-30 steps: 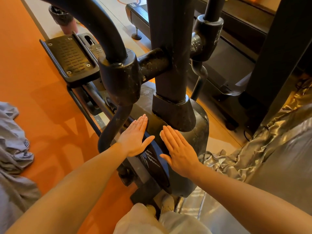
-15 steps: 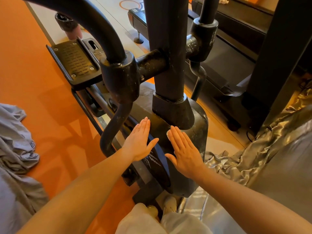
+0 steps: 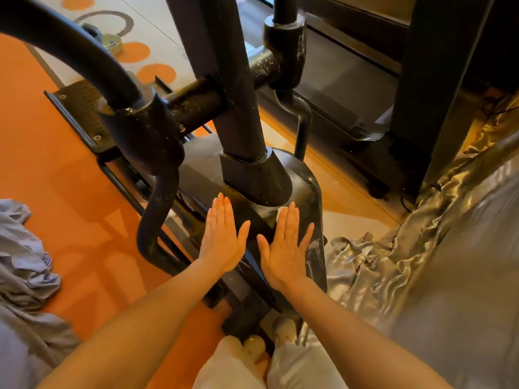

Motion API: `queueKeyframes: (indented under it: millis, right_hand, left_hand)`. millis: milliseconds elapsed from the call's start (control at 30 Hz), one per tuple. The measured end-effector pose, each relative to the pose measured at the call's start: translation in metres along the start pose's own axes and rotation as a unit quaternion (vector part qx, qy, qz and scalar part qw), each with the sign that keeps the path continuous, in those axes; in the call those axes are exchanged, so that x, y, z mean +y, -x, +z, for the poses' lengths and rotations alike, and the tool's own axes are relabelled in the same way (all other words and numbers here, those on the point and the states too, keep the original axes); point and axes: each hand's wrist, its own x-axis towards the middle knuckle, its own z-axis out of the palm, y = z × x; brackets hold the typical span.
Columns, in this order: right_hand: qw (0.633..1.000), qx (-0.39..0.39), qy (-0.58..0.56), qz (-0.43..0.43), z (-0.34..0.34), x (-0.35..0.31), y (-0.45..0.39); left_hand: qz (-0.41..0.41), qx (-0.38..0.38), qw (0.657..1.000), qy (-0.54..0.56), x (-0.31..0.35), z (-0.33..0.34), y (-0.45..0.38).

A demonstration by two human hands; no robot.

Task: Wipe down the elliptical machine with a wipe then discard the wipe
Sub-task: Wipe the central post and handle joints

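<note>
The black elliptical machine [image 3: 252, 181] fills the middle of the view, with its upright post, swing arms and rounded housing. My left hand [image 3: 223, 240] lies flat with straight fingers on the left side of the housing. My right hand [image 3: 286, 245] lies flat on the right side of it. A small white corner of the wipe [image 3: 280, 213] shows under the fingertips of my right hand; the rest of it is hidden beneath the palm.
A foot pedal [image 3: 81, 113] juts out at the left over the orange floor [image 3: 56, 175]. Grey cloth [image 3: 25, 265] lies at the far left. Shiny silver fabric [image 3: 407, 248] is bunched at the right. A treadmill [image 3: 351, 94] stands behind.
Both flat hands have shifted slightly on the housing, and the view has tilted upward. A white corner of the wipe now shows at my right fingertips.
</note>
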Motion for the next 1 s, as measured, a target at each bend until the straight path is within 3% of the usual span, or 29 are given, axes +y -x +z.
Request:
queueKeyframes:
  millis: [133, 267, 433, 767, 1000]
  right_hand:
    - [1.0, 0.024, 0.004, 0.003, -0.004, 0.009, -0.009]
    - [0.995, 0.013, -0.091, -0.031, -0.011, 0.012, -0.019]
    - [0.98, 0.116, -0.148, -0.064, -0.009, 0.023, -0.032]
    - [0.929, 0.24, -0.256, -0.119, -0.019, 0.051, -0.054]
    - [0.938, 0.156, -0.279, -0.132, -0.006, 0.055, -0.047]
  left_hand:
    - [-0.004, 0.014, 1.0, -0.014, 0.01, 0.001, -0.001]
    - [0.001, 0.035, 0.999, 0.002, 0.022, 0.005, -0.003]
    - [-0.019, 0.066, 0.997, 0.019, 0.029, 0.013, -0.004]
    - [-0.037, 0.115, 0.991, 0.053, 0.033, 0.021, -0.003]
    - [-0.044, 0.165, 0.982, 0.076, 0.033, 0.032, -0.007]
